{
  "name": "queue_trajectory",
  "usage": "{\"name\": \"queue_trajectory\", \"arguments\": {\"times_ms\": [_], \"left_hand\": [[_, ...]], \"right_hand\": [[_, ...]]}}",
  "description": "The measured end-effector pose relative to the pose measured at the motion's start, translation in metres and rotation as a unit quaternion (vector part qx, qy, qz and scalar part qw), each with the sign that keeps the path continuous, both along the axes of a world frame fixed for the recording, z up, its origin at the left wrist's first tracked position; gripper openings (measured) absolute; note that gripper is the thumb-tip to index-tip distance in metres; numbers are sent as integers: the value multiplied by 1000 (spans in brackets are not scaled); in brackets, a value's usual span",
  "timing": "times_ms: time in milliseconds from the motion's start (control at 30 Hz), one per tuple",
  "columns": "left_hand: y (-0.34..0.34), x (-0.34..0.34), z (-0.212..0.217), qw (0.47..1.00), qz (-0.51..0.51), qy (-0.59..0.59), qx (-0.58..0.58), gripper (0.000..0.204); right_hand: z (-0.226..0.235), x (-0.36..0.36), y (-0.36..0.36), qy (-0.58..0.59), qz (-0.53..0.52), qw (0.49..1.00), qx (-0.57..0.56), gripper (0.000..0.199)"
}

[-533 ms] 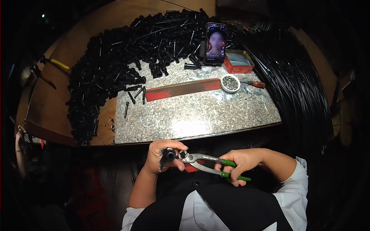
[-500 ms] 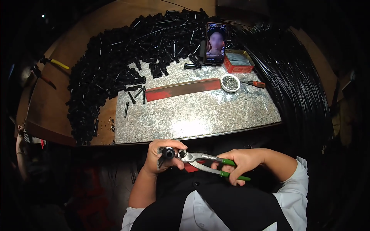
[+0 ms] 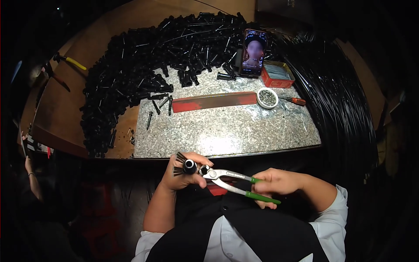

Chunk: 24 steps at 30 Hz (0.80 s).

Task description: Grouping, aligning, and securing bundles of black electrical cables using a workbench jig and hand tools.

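Lower centre of frame: our left hand [image 3: 183, 174] is closed around a small black bristle plug [image 3: 187, 166]; right hand [image 3: 275, 183] squeezes green-handled pliers [image 3: 235, 183] against it. We judge it light, rigid; hold the body, not the bristles.

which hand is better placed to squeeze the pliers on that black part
Right. The right hand already wraps the green handles of the pliers, whose jaws sit at the black part. The left hand is busy holding that part.
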<state>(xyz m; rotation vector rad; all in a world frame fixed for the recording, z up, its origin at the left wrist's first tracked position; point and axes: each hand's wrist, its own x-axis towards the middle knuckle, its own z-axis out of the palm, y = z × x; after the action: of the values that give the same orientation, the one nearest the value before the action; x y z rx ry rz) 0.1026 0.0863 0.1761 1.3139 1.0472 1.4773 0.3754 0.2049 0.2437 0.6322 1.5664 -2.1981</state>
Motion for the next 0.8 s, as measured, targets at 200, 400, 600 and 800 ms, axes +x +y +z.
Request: {"name": "queue_trajectory", "arguments": {"times_ms": [200,400,600,800], "left_hand": [[0,4,3,994,81,-62,-36,69],[-4,-4,0,995,11,-96,-27,52],[0,1,1,998,-24,-8,-49,54],[0,10,-4,999,9,-2,-38,51]], "right_hand": [[-5,-5,-12,166,-41,805,569,58],[-14,-3,5,155,-47,927,338,29],[-17,-2,8,-48,58,995,73,26],[-17,-14,0,144,51,734,662,54]]}}
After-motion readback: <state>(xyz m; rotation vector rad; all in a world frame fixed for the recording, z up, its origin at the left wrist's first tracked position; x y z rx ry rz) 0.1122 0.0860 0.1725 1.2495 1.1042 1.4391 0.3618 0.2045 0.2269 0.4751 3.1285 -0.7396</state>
